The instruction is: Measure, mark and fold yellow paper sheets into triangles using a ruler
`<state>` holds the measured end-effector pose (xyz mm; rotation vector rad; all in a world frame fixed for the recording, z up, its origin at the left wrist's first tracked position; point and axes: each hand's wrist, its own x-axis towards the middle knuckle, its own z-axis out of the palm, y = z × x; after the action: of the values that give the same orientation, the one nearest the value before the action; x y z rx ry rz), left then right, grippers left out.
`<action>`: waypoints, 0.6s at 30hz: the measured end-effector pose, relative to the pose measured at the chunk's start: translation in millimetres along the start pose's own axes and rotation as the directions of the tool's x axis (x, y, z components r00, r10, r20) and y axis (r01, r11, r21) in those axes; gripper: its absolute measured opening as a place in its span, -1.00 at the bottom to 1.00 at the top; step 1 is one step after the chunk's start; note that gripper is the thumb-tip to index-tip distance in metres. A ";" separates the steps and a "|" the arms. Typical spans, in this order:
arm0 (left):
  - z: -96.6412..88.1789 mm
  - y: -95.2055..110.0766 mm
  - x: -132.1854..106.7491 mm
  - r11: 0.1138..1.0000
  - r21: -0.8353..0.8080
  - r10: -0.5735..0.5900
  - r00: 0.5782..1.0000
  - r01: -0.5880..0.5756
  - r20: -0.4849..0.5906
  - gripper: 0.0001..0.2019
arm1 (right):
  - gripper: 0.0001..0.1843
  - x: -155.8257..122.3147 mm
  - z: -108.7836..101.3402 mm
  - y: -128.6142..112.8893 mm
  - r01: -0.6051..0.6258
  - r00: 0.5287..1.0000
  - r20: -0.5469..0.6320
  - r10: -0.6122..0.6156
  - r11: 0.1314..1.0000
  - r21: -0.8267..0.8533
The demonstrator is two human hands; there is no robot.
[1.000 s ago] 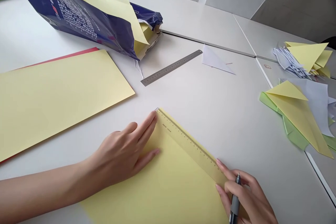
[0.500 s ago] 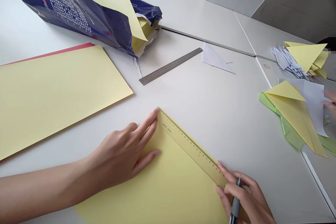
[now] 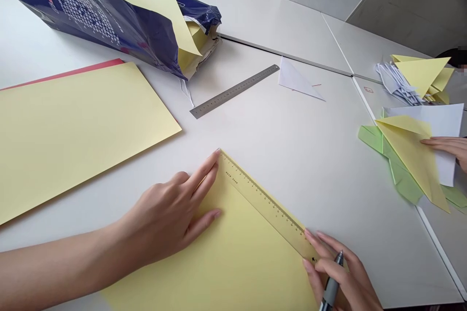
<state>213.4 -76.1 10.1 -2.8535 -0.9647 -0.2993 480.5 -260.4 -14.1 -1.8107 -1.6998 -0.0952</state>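
Note:
A clear plastic ruler [image 3: 260,199] lies along the upper right edge of a yellow sheet of paper [image 3: 219,267]. My left hand [image 3: 186,197] rests on the sheet, fingers stretched and thumb apart, its fingertips pressing at the ruler's upper end by the paper's corner. At the lower end, my right hand [image 3: 343,269] pinches the ruler between thumb and fingers. A grey and black pen [image 3: 332,284] is also held in that hand, tip pointing up and away from the paper. The bottom of the sheet runs out of view.
A steel ruler [image 3: 235,91] and a folded white paper [image 3: 297,80] lie ahead. On the left are yellow sheets [image 3: 80,136] over red paper, behind them a blue plastic bag [image 3: 138,24] of paper. Another person's hand [image 3: 447,146] touches folded yellow paper [image 3: 412,155] at right.
My right hand has shifted slightly on the ruler's end, its fingers a little lower. At right, the other person's hand has come into view onto the folded yellow paper. The ruler stays along the edge.

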 end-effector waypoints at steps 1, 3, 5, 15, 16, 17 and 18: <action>-0.1 0.2 0.4 1.000 0.021 0.009 1.000 -0.009 -0.006 -0.39 | -0.80 -0.4 0.3 0.1 -0.006 1.000 0.000 0.006 1.000 0.006; -0.2 0.4 1.1 0.998 0.054 0.019 1.000 -0.019 -0.006 -0.43 | -0.79 -1.3 0.7 0.1 -0.017 1.000 0.009 0.017 1.000 0.022; -0.2 0.2 1.4 0.997 0.077 0.022 1.000 -0.022 0.003 -0.45 | -0.78 -1.7 1.0 -0.8 -0.025 1.000 0.004 0.025 0.999 0.032; 0.0 -0.8 0.5 0.998 0.058 0.006 0.999 -0.008 0.044 -0.44 | -0.75 3.9 -0.4 -2.4 0.012 0.999 -0.034 -0.011 1.000 0.028; 0.5 -1.0 0.2 0.998 0.063 0.005 0.999 -0.008 0.049 -0.44 | -0.75 4.7 -0.4 -2.2 0.021 0.999 -0.040 -0.021 1.000 0.013; 1.0 -1.2 -0.2 0.998 0.068 0.004 0.998 -0.008 0.057 -0.44 | -0.76 5.6 -0.2 -2.4 0.030 0.998 -0.048 -0.030 1.000 -0.001; 1.4 -1.4 -0.6 0.997 0.071 0.004 0.998 -0.008 0.064 -0.43 | -0.78 6.6 0.2 -2.9 0.036 0.998 -0.058 -0.037 0.999 -0.009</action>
<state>212.3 -75.1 8.6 -2.8167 -0.9580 -0.1700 478.9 -254.7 -10.0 -1.7661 -1.6943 -0.1695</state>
